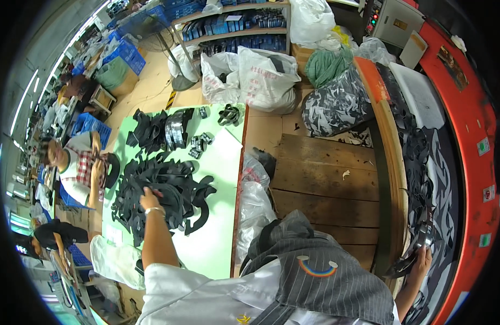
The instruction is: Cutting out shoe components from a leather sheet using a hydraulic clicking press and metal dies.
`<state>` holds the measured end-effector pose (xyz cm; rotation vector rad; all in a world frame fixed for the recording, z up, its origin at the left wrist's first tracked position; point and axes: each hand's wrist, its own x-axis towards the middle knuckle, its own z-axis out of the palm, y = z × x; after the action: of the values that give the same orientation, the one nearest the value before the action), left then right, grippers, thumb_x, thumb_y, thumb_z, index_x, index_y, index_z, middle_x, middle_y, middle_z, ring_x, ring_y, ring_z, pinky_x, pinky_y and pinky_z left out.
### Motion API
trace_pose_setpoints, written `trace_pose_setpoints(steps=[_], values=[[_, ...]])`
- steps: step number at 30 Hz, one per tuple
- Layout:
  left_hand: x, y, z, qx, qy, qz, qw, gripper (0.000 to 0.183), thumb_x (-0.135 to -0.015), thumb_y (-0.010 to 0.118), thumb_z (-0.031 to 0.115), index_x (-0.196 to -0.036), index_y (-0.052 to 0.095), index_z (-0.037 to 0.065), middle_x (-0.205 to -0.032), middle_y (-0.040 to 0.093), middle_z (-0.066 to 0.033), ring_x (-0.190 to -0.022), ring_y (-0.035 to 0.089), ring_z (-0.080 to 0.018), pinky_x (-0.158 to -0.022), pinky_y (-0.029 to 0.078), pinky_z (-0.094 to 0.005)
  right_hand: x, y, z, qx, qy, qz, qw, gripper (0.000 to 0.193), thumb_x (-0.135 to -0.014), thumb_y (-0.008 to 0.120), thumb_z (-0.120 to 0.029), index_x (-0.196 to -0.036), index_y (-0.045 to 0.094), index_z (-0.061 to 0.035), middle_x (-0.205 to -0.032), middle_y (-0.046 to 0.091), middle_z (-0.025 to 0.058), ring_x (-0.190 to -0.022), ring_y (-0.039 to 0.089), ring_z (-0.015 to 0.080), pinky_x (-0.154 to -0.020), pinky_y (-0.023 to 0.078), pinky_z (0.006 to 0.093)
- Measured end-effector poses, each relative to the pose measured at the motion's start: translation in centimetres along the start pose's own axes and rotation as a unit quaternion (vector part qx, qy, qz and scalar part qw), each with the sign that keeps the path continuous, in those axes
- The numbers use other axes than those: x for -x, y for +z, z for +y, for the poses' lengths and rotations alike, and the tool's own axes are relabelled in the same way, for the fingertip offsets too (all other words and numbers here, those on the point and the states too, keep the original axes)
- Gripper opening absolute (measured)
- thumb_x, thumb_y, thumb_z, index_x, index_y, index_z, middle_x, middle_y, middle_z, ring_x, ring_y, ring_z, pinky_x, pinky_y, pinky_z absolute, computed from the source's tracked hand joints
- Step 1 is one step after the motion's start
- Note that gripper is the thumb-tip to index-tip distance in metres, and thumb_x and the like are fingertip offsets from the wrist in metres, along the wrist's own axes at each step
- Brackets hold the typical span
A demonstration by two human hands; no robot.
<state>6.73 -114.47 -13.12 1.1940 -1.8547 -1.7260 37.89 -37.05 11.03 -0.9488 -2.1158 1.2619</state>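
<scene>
Left hand [150, 200]: arm stretched forward and leftward over the green table [214, 246], forearm sloping up from the white sleeve [174, 287], bracelet [154, 210] at the wrist. Fingers point away from the body and touch the heap of black pieces [168, 187], which lies mid-table; whether they grip a piece cannot be told. Right hand [421, 260]: arm held low and out to the right, forearm rising from the lower edge. Fingers closed on a dark item [402, 266], beside the patterned sheet [447, 216] and near the wooden rail [393, 179].
</scene>
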Motion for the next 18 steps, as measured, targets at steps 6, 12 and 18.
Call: trace_pose_setpoints(steps=[6,12,18], values=[[-2.9,16.4,-0.5,-0.186,0.282,-0.215,0.916,0.039,-0.093,0.055,0.037,-0.103,0.065,0.0,-0.087,0.068,-0.013,-0.079,0.064,-0.0217,-0.071,0.051,-0.0401,-4.0,6.1,-8.3,0.336,0.101,-0.114,0.929,0.02,-0.088,0.059,-0.02,-0.085,0.061,0.0001,-0.072,0.056,0.0076,-0.065,0.056,0.0179,-0.062,0.047,0.0354],[25.8,52.1,1.7,-0.13,0.359,-0.593,0.708,0.04,-0.093,0.057,0.037,-0.109,0.064,0.0,-0.097,0.067,-0.0148,-0.087,0.063,-0.0253,-0.077,0.05,-0.0408,-10.1,5.3,1.4,0.445,-0.01,-0.223,0.867,0.037,-0.088,0.061,-0.038,-0.102,0.066,-0.0036,-0.108,0.06,0.0191,-0.1,0.06,0.0385,-0.086,0.049,0.0477],[36.7,52.6,3.9,-0.181,0.429,-0.703,0.537,0.042,-0.093,0.059,0.037,-0.114,0.062,0.001,-0.107,0.066,-0.0165,-0.096,0.062,-0.0288,-0.082,0.048,-0.0415,-10.2,1.8,6.1,0.399,-0.076,-0.125,0.905,0.043,-0.089,0.061,-0.043,-0.112,0.062,-0.0061,-0.113,0.061,0.0142,-0.11,0.056,0.0328,-0.092,0.041,0.0434]])
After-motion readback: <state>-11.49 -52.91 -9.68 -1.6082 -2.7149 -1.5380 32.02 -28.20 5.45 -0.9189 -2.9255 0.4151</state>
